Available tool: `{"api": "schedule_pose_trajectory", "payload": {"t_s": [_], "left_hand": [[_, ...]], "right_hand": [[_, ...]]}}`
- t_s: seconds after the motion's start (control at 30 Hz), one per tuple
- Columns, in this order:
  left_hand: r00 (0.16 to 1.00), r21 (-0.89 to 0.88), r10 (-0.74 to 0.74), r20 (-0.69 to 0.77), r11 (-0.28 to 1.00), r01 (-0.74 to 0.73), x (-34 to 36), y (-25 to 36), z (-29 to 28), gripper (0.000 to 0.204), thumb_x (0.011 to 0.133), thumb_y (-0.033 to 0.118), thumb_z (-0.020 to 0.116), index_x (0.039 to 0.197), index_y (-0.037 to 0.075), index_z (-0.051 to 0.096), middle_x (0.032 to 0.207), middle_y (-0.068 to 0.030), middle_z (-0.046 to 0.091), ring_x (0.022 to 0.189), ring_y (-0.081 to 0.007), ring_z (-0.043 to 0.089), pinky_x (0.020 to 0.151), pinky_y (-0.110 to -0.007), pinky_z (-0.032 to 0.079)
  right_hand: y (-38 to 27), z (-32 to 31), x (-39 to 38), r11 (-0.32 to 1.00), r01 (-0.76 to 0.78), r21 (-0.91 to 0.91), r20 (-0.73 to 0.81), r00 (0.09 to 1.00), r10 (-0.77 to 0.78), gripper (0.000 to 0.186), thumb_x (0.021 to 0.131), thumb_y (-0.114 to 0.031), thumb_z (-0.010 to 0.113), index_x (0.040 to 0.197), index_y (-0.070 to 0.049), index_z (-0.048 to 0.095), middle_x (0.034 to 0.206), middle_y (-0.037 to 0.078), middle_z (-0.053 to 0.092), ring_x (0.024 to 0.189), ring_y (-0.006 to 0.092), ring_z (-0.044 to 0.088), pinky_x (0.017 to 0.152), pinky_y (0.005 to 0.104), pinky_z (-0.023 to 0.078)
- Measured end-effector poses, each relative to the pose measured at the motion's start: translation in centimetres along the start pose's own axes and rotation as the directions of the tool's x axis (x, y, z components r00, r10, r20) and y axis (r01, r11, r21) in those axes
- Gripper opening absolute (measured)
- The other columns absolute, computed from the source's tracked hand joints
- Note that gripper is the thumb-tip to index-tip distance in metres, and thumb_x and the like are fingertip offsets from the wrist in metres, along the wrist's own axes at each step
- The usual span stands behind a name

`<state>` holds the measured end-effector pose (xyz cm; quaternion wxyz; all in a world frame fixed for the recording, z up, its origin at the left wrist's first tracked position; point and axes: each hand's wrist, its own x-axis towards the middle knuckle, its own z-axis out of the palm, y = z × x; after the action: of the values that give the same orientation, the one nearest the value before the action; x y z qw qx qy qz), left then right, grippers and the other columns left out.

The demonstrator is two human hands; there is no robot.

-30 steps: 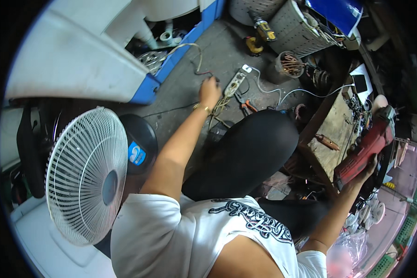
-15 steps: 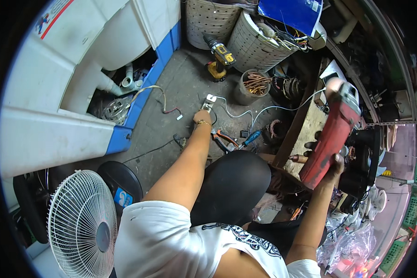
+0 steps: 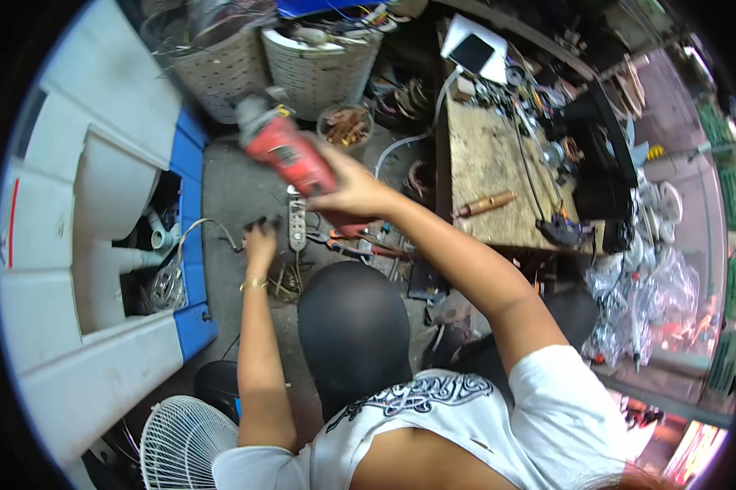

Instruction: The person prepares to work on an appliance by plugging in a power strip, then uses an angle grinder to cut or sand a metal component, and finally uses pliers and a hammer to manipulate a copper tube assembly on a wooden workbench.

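Observation:
My right hand [image 3: 353, 186] is wrapped around the body of a red angle grinder [image 3: 293, 157], which is tilted above the floor and blurred by motion. Its grey head points to the far left. Close to the floor is my left hand [image 3: 262, 237], with darkened fingertips too blurred to read. Beside it, apart from the hand, lies a white power strip [image 3: 297, 222] with several sockets. A thin cable [image 3: 207, 220] from the white machine ends near the left fingers. Pliers with orange and black handles [image 3: 343, 243] lie under the grinder's rear end.
To the left stands a large white and blue machine housing [image 3: 190, 278]. Perforated drums [image 3: 319, 77] and a bucket of copper pieces [image 3: 345, 126] are at the back. A wooden bench [image 3: 486, 155] at right carries tools and parts. A fan [image 3: 184, 445] stands near left.
My right hand has swung the angle grinder leftward, from above the bench to over the floor. My left hand has let go of the power strip and moved to its left. The view has shifted.

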<state>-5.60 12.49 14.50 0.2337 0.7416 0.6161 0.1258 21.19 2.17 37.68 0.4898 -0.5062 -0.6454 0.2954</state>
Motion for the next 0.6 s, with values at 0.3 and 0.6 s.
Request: {"api": "schedule_pose_trajectory", "payload": {"t_s": [0.3, 0.6], "left_hand": [[0.905, -0.894, 0.147, 0.4, -0.153, 0.42, -2.3, 9.0, -2.9, 0.063, 0.097, 0.041, 0.069, 0.143, 0.002, 0.052, 0.136, -0.0123, 0.061, 0.125, -0.0238, 0.06, 0.106, -0.041, 0.048], [0.848, -0.849, -0.064, 0.526, 0.02, 0.528, 5.1, -1.3, 2.8, 0.047, 0.087, 0.031, 0.078, 0.118, 0.003, 0.058, 0.093, -0.0135, 0.07, 0.081, -0.0242, 0.071, 0.072, -0.039, 0.061]], "right_hand": [[6.9, 12.7, -0.4, 0.85, -0.342, -0.401, 0.002, 0.928, 0.374, 0.114, 0.066, -0.029, 0.086, 0.16, -0.012, 0.024, 0.132, 0.032, 0.047, 0.111, 0.0524, 0.058, 0.091, 0.0532, 0.053], [7.5, 11.2, -6.2, 0.905, -0.199, -0.376, 0.11, 0.96, 0.257, 0.093, 0.074, -0.029, 0.083, 0.153, -0.008, 0.038, 0.153, 0.032, 0.032, 0.138, 0.0536, 0.035, 0.115, 0.0534, 0.034]]}}
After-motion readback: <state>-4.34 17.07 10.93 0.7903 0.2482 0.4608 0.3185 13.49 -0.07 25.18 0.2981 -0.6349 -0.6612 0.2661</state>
